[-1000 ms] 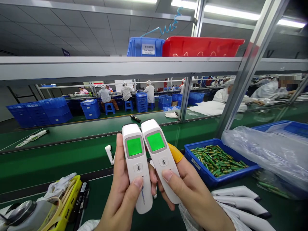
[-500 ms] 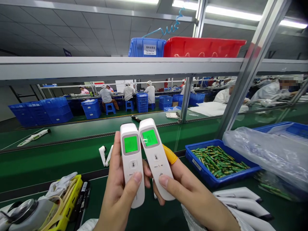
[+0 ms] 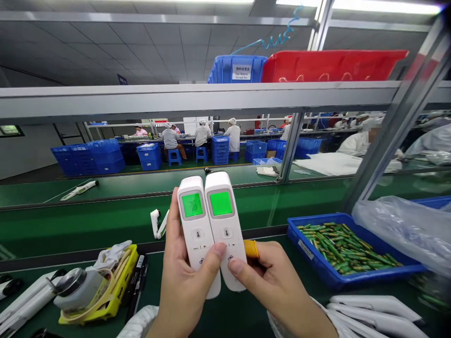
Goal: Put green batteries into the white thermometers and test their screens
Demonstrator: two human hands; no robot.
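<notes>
Two white handheld thermometers with lit green screens are held up side by side at the centre, touching along their edges. My left hand [image 3: 190, 277] is closed round the left thermometer [image 3: 198, 234], its thumb reaching across to the right one's edge. My right hand [image 3: 271, 277] grips the right thermometer [image 3: 226, 230] near its lower end, thumb on the front. A yellow finger cot [image 3: 251, 249] covers one right finger. Faint digits show on the left screen; the right screen is plain green.
A blue tray [image 3: 352, 276] of green parts sits right, beside clear plastic bags [image 3: 401, 230]. White devices [image 3: 377, 312] lie lower right. At left are a yellow basket [image 3: 123, 291], black markers [image 3: 136, 286] and more devices. Shelf bar [image 3: 176, 101] crosses above; people work beyond.
The two thermometers have come together and stand more parallel. Faint digits have appeared on the left screen. My right thumb has shifted on its thermometer. The whole view has turned slightly left.
</notes>
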